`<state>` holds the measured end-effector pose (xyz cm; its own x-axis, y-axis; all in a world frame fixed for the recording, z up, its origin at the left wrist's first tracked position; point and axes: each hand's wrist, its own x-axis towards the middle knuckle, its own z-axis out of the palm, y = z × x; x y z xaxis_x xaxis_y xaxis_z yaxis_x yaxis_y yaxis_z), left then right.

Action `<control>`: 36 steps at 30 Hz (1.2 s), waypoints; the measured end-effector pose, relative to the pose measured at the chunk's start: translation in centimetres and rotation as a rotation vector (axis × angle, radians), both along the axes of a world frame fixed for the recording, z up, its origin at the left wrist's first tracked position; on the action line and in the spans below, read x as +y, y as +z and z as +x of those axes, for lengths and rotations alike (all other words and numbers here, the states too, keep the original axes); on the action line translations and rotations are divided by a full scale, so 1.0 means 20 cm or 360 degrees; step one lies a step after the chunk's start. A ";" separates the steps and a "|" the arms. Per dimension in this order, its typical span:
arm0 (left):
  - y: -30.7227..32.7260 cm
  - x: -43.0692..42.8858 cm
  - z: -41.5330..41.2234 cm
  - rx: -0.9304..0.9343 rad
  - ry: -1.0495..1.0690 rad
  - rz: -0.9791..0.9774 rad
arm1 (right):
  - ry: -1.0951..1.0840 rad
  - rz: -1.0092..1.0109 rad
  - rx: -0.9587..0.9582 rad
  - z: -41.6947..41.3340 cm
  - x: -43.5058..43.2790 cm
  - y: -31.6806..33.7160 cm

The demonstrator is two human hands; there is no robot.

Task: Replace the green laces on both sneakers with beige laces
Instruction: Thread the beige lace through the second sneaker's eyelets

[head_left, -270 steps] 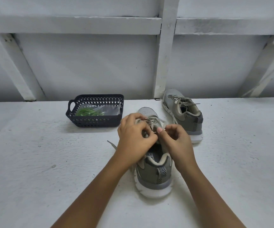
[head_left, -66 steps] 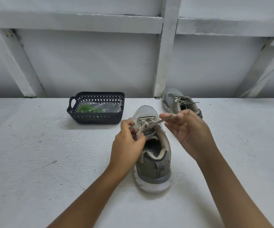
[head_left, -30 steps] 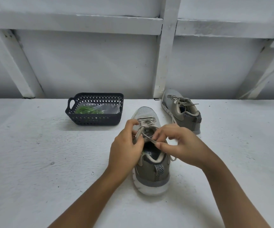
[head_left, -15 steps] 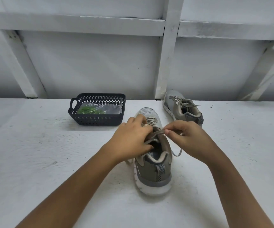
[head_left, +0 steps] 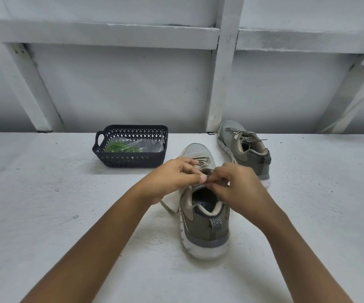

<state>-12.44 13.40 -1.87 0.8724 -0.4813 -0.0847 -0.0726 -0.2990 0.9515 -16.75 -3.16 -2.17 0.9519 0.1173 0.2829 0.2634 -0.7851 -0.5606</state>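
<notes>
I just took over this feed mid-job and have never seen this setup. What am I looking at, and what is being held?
No machine here: a person works with two bare hands. The one picture comes from a wide-angle camera worn on the head, looking forward and down. On the white painted table stand two grey-olive mesh sneakers: the near sneaker, heel toward the camera, and the far sneaker by the wall, laced in beige. A black perforated plastic basket holds a clear bag of green laces. The left hand and right hand meet over the near sneaker's upper eyelets, both pinching its flat beige lace.
</notes>
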 end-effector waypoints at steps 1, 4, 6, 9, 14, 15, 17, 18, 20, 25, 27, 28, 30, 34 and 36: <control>0.00 0.00 0.00 0.0013 0.0015 -0.0039 | -0.0005 -0.0008 -0.0029 0.01 0.00 -0.01; -0.03 -0.02 0.00 -0.0030 0.0158 -0.0093 | -0.0026 -0.0014 -0.0159 0.02 0.02 -0.03; -0.05 -0.04 -0.01 -0.0170 0.0307 -0.0067 | -0.0022 0.0007 -0.0185 0.03 0.02 -0.04; -0.11 -0.06 -0.02 -0.0715 0.0511 0.0145 | -0.0001 0.0041 -0.0108 0.03 0.01 -0.03; -0.22 -0.02 -0.02 -0.1768 0.0646 0.0513 | 0.0006 0.0152 -0.0047 0.05 -0.01 0.00; -0.23 -0.01 -0.02 -0.1904 0.0657 0.0547 | 0.0041 0.0149 -0.0015 0.06 -0.02 0.00; -0.23 -0.01 -0.02 -0.2125 0.0676 0.0578 | 0.0141 0.0128 0.0100 0.10 -0.03 0.02; -0.24 0.00 -0.02 -0.2208 0.0674 0.0573 | 0.0201 0.0103 0.0173 0.11 -0.03 0.04; -0.24 0.01 -0.01 -0.2307 0.0644 0.0567 | 0.0327 0.0014 0.0315 0.15 -0.05 0.08; -0.24 0.02 -0.01 -0.2297 0.0630 0.0568 | 0.0454 -0.0174 0.0387 0.19 -0.05 0.14; -0.24 0.02 -0.02 -0.2240 0.0647 0.0551 | 0.0444 -0.0224 0.0206 0.20 -0.04 0.11; -0.24 0.02 -0.02 -0.2212 0.0650 0.0539 | 0.0459 -0.0230 0.0109 0.21 -0.03 0.10; -0.25 0.01 -0.03 -0.2158 0.0649 0.0527 | 0.0501 -0.0198 -0.0028 0.21 -0.02 0.06; -0.26 0.01 -0.04 -0.2102 0.0627 0.0526 | 0.0520 -0.0137 -0.0112 0.21 -0.02 0.03; -0.26 0.02 -0.04 -0.2087 0.0608 0.0513 | 0.0557 -0.0112 -0.0089 0.21 -0.02 0.04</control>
<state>-13.14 13.73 -7.08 0.4729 -0.3149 0.8229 -0.7084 -0.6912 0.1426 -12.55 -3.62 -1.42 0.8338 0.4547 0.3132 0.5521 -0.6780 -0.4853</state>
